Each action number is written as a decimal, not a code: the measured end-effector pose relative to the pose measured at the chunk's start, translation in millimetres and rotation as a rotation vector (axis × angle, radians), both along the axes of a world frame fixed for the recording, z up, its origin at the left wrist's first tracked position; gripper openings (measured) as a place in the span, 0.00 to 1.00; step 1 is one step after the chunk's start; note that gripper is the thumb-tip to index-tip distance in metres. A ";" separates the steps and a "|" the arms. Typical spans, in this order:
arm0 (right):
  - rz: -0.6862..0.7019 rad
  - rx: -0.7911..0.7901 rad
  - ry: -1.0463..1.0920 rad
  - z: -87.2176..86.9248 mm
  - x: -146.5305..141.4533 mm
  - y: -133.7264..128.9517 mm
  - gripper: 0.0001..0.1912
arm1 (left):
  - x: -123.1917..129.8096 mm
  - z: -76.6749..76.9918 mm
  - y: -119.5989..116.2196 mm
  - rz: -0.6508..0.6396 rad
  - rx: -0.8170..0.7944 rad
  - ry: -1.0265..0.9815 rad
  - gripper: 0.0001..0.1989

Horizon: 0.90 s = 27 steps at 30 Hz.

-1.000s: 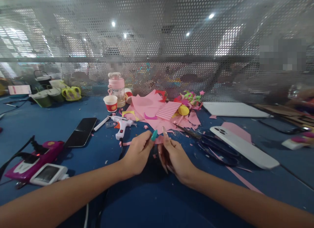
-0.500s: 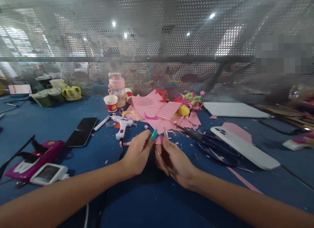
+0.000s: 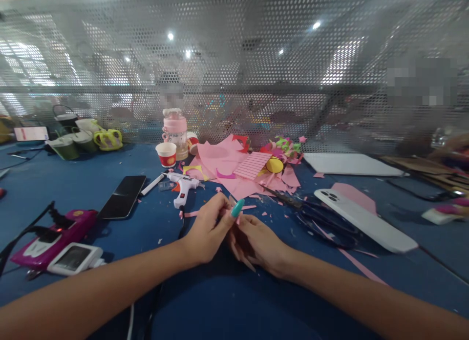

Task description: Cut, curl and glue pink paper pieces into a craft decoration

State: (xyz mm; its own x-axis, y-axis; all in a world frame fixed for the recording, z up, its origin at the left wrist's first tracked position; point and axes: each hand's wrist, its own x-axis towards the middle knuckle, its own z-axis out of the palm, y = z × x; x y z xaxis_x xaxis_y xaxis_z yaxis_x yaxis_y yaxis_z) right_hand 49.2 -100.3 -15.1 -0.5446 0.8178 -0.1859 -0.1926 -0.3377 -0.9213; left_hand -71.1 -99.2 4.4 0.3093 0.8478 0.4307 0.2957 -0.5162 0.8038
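Just above the blue table, my left hand (image 3: 209, 228) and my right hand (image 3: 264, 243) meet, fingertips close together. Between them is a small piece of pink paper (image 3: 239, 218), mostly hidden by the fingers. My left thumb, with its long teal nail, presses over it in a pinch. The right thumb and fingers close on it from the other side. Beyond the hands lies a heap of pink paper (image 3: 220, 157) with scraps. A white glue gun (image 3: 186, 186) rests to the left, dark-handled scissors (image 3: 326, 220) to the right.
A black phone (image 3: 122, 197), a magenta power strip (image 3: 78, 225) and a white device (image 3: 75, 258) lie left. A red-and-white paper cup (image 3: 166, 155) stands by a pink-lidded bottle (image 3: 175, 132). At right are a white phone (image 3: 366, 220) and a white flat board (image 3: 351, 164). Behind is perforated metal.
My left thumb has shifted right and down over the paper piece, and the right thumb has lowered from pointing up. The fingers now hide more of the piece.
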 end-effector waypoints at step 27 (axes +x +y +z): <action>-0.320 0.638 -0.330 11.3 9.2 -0.2 0.19 | -0.2 -4.5 4.9 0.196 -0.020 0.056 0.14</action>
State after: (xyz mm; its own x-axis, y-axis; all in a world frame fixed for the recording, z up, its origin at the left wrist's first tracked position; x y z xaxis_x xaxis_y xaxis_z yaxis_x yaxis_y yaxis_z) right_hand 58.4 -100.5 -3.8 -0.2627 0.9288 0.2613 0.1258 0.3014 -0.9452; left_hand -71.4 -94.3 -0.1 0.1605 0.9025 0.3998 0.4332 -0.4283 0.7930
